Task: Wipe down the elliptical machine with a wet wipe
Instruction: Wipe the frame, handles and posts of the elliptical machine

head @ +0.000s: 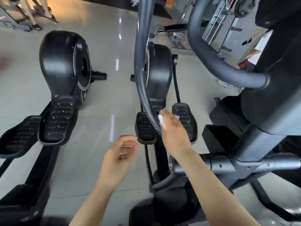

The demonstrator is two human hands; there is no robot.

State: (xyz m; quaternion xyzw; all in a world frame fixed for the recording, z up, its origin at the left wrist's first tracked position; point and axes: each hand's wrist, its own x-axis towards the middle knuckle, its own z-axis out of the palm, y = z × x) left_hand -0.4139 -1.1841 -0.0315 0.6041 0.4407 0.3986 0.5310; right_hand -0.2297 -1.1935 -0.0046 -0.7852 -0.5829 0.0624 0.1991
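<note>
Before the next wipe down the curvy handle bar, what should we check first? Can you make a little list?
1. Wet wipe in the right hand: ok, the grip holds it.
2. Wipe touching the handle bar: ok, pressed against its lower part.
3. Left hand out of the way: ok, apart from the bar.
4. Left hand holding nothing: cannot tell, something small and white shows by its fingers.
5. Bar already clean higher up: cannot tell.

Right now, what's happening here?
A person is wiping an elliptical's curved handlebar. The right hand holds a white wet wipe against the bar's lower stretch, above the two pedals. The left hand hangs nearby, fingers loosely curled, off the machine. A second elliptical stands to the left.
</note>
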